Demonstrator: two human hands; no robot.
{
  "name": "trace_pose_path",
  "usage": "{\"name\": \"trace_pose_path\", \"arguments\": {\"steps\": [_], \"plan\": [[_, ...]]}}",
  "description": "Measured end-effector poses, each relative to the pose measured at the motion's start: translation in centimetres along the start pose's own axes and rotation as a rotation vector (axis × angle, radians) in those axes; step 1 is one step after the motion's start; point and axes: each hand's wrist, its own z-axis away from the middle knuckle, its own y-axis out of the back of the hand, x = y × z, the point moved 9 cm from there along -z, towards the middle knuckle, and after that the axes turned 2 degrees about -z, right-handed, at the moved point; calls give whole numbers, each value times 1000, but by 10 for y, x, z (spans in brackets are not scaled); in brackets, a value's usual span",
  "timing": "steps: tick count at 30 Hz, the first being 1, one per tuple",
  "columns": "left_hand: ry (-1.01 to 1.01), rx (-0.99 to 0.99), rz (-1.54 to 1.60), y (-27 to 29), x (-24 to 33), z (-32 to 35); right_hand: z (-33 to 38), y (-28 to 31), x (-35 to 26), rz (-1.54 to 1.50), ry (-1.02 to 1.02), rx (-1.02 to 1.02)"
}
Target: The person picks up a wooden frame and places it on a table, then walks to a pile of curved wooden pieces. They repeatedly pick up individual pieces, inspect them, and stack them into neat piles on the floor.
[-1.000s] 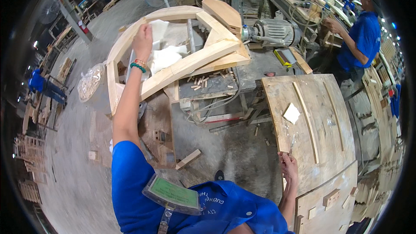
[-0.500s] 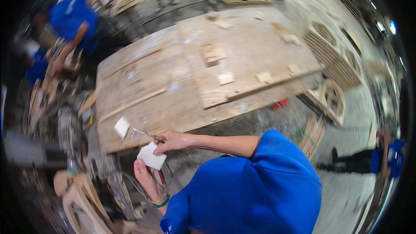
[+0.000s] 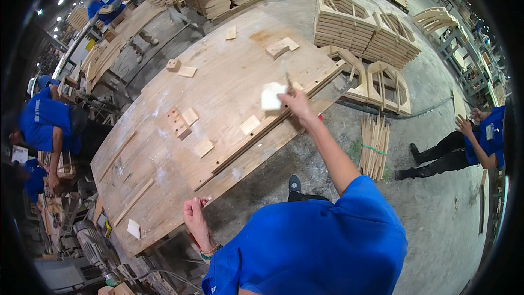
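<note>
White sheet (image 3: 271,96), a small pale square that could be paper or an abrasive pad, is lying against the top of the large wooden workbench (image 3: 229,76), near its right-hand edge, where the right hand (image 3: 295,102) is reaching out on an extended arm. That hand is pinching a thin pencil-like stick (image 3: 287,82) between curled fingers, the stick pointing up and away, with the sheet just beside the knuckles and apparently touching them; whether the fingers are also gripping the sheet cannot be told. The left hand (image 3: 195,217) is resting at the near edge of the workbench, fingers curled inward into a loose fist, and a small pale scrap seems to be showing at its fingertips, too small to identify. A beaded bracelet (image 3: 209,250) is circling the left wrist. Several small wooden blocks (image 3: 190,116) are lying scattered across the worn plank top, and a long wooden batten (image 3: 273,123) is running diagonally below the right hand. Beyond the bench, stacks of arched wooden frames (image 3: 349,19) are standing on the concrete floor, and a bundle of thin sticks (image 3: 374,145) is lying near them. Other people in blue shirts (image 3: 43,120) are working to the left and at the far right.
</note>
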Motion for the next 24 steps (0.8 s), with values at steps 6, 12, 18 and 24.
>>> {"name": "trace_pose_path", "arguments": {"steps": [6, 12, 18, 24], "plan": [[2, 84, 71, -41, 0, -4, -84, 70, 5, 1, 51, 138], [51, 39, 164, -87, 0, -21, -120, 90, 11, 212, 16, 162], [87, -61, 139, -115, 2, -52, -82, 124, 7, 338, 139, 189], [83, -245, 84, -146, 3, -94, -66, 104, -12, 148, -29, 22]]}}
